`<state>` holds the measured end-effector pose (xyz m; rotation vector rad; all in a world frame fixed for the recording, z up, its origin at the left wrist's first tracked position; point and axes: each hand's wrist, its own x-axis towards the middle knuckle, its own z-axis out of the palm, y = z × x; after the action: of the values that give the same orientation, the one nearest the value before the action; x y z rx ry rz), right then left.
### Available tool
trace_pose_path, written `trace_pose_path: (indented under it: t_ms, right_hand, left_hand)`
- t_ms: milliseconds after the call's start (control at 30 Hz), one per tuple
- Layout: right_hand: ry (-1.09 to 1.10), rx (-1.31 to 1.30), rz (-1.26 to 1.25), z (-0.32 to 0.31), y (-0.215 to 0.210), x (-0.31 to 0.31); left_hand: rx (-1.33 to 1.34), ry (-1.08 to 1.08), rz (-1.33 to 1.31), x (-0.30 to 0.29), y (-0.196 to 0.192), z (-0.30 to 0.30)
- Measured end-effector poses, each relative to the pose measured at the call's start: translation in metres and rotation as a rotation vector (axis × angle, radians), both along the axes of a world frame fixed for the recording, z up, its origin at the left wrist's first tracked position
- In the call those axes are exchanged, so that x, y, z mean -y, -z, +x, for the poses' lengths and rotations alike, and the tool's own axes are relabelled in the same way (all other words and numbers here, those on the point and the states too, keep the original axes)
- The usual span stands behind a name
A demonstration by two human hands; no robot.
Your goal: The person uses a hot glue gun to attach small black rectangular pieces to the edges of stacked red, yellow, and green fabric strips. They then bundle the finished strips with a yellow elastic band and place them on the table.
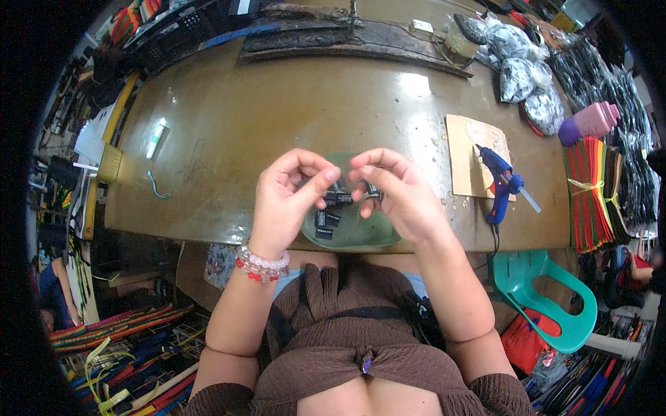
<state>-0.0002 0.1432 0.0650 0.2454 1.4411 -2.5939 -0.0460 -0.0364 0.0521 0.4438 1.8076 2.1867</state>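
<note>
Both my hands are raised side by side over a translucent green tray at the table's near edge. My left hand has thumb and forefinger pressed together; whatever they pinch is too small to make out. Just to its right, my right hand has its fingers curled, and a small black label shows between them. The fingertips of the two hands are close but apart. Several more small black labels with pale print lie in the tray, partly hidden behind my hands.
To the right, a blue glue gun lies on a piece of cardboard. Bundled colourful strips and a pink-purple bottle stand beyond it. A white-green tube lies at left. A green plastic chair is below the table's right side.
</note>
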Motion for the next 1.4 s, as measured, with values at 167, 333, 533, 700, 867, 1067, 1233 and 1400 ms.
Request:
trace_pose_path:
  t_ms: [167,333,533,700,867,1067,1233,1400]
  right_hand:
    - [-0.057,-0.088,0.273,-0.001,0.000,0.001]
    - [0.059,-0.039,0.036,0.002,-0.007,-0.010]
    - [-0.037,-0.489,1.047,0.001,-0.011,0.014]
    - [0.044,-0.494,1.188,-0.001,-0.017,0.007]
    - [0.045,-0.371,1.506,0.002,-0.017,-0.022]
    - [0.138,-0.804,1.900,0.006,0.010,-0.010]
    - [-0.016,-0.574,1.860,0.005,0.022,0.014]
    - [-0.012,-0.468,1.390,0.004,0.009,-0.002]
  left_hand:
    - [0.076,0.095,0.012,-0.001,0.000,0.000]
    - [0.322,0.081,0.230,0.014,-0.004,-0.006]
    - [0.469,0.298,0.410,0.013,-0.013,-0.003]
    - [0.471,0.226,0.429,0.010,-0.022,-0.002]
    - [-0.850,0.075,-0.912,0.009,-0.021,-0.008]
    - [-0.988,0.220,-1.208,0.004,-0.007,-0.004]
    - [-0.971,0.229,-1.232,0.004,-0.007,-0.005]
    - [-0.896,0.120,-0.969,0.016,-0.014,-0.006]
